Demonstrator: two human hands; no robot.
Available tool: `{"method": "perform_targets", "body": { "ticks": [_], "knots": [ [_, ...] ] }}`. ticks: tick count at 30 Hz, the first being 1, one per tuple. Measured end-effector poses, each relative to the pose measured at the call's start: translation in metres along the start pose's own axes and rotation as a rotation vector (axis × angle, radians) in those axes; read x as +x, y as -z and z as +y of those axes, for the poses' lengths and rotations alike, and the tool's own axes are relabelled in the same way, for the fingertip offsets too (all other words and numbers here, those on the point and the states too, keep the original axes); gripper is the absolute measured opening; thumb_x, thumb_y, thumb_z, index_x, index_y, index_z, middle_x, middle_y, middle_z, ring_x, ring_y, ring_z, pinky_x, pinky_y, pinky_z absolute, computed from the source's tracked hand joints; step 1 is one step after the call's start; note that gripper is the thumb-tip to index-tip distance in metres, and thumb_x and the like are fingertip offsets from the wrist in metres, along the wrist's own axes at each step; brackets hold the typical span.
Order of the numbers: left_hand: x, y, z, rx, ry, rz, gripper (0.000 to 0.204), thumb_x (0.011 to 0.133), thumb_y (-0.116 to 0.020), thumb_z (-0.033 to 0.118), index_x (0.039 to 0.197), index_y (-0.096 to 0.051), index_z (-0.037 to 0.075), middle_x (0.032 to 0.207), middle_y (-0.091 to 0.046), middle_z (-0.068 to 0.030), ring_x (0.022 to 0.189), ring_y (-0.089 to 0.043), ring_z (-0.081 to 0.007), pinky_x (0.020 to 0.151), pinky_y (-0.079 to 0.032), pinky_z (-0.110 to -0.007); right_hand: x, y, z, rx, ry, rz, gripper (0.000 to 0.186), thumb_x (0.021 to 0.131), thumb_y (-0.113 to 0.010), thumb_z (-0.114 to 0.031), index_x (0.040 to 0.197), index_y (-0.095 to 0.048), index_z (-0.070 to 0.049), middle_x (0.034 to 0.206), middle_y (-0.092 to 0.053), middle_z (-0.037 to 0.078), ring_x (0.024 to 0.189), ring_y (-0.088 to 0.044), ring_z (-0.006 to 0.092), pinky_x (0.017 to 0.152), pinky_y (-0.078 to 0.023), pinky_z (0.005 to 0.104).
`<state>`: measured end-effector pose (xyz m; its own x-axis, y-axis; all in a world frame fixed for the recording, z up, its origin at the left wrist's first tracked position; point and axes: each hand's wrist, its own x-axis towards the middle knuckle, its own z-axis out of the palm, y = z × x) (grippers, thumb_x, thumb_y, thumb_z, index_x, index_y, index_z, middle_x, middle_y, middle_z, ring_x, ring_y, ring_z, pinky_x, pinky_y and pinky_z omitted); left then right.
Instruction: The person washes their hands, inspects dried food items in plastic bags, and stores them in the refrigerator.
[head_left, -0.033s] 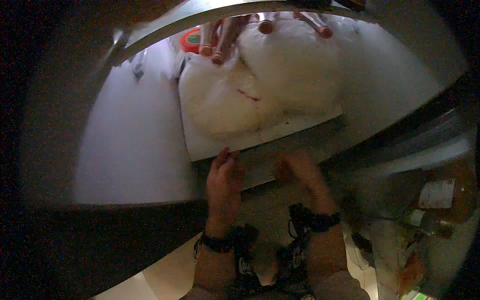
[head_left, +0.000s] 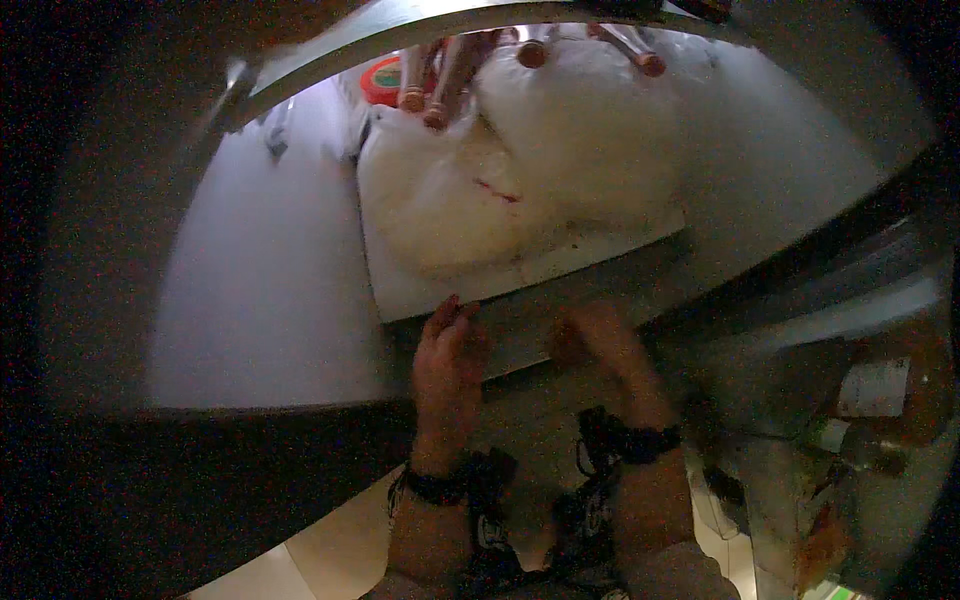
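My left hand (head_left: 450, 355) is held at the near edge of a white tray-like board (head_left: 420, 302), its fingers slightly bent and apart, with nothing visible in them. To its right, my right hand (head_left: 603, 338) is over the dark grey front strip (head_left: 520, 312) below that board. Its fingers are blurred and dim, so I cannot see what they hold, if anything. Beyond the hands, two large, full, pale plastic bags (head_left: 435, 200) lie side by side on the board. A small dark red streak (head_left: 497, 191) marks the place between them.
Several bottles with copper-coloured ends (head_left: 434, 112) lie at the back, beside a round red-rimmed lid (head_left: 382, 80). A pale rim (head_left: 330, 62) arches over them. Smooth white surfaces (head_left: 260, 290) flank the board. Packages with a white label (head_left: 875, 388) sit at the lower right.
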<state>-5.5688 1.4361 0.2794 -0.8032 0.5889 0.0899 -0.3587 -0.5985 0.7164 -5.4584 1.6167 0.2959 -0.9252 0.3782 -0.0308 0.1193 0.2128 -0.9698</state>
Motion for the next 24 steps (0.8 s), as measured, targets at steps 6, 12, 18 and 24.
{"method": "perform_targets", "body": {
  "ticks": [6, 12, 18, 24],
  "knots": [
    [0.002, 0.0, -0.024, 0.16, -0.189, -0.006, 0.037, 0.086, -0.052, 0.008, 0.119, -0.041, -0.001, 0.109, -0.051, -0.0091, 0.095, -0.052, -0.0182, 0.084, -0.043, -0.029, -0.013, -0.009, 0.011, 0.575, 0.315, 0.599, 0.027, 0.086, -0.052, -0.024, 0.103, -0.055, -0.002, 0.097, -0.061, 0.012, 0.087, -0.059, 0.0235, 0.081, -0.046, 0.0364],
    [-0.012, 0.002, -0.026, 0.431, -0.037, -0.188, 0.04, 0.086, -0.051, 0.007, 0.121, -0.039, -0.006, 0.111, -0.05, -0.0108, 0.111, -0.046, -0.0193, 0.096, -0.035, -0.028, -0.036, -0.007, 0.037, 0.744, 0.25, 0.549, 0.028, 0.085, -0.055, -0.019, 0.106, -0.05, -0.001, 0.101, -0.057, 0.013, 0.096, -0.056, 0.0255, 0.09, -0.043, 0.0383],
    [-0.014, 0.016, -0.046, -0.061, 0.151, -0.122, 0.054, 0.086, -0.049, 0.006, 0.131, -0.023, -0.008, 0.128, -0.04, -0.017, 0.119, -0.041, -0.0244, 0.101, -0.031, -0.032, -0.049, -0.022, 0.034, 0.834, 0.248, 0.661, 0.034, 0.084, -0.057, -0.018, 0.112, -0.048, 0.0, 0.105, -0.056, 0.012, 0.099, -0.055, 0.025, 0.092, -0.043, 0.0384],
    [-0.023, 0.012, -0.042, 0.169, 0.135, -0.146, 0.061, 0.086, -0.05, 0.008, 0.136, -0.018, -0.005, 0.136, -0.033, -0.018, 0.126, -0.034, -0.0254, 0.105, -0.026, -0.034, -0.031, -0.029, 0.027, 0.955, 0.386, 0.437, 0.041, 0.083, -0.056, -0.015, 0.121, -0.045, -0.001, 0.114, -0.053, 0.009, 0.104, -0.053, 0.023, 0.093, -0.042, 0.0372]
  ]
}}
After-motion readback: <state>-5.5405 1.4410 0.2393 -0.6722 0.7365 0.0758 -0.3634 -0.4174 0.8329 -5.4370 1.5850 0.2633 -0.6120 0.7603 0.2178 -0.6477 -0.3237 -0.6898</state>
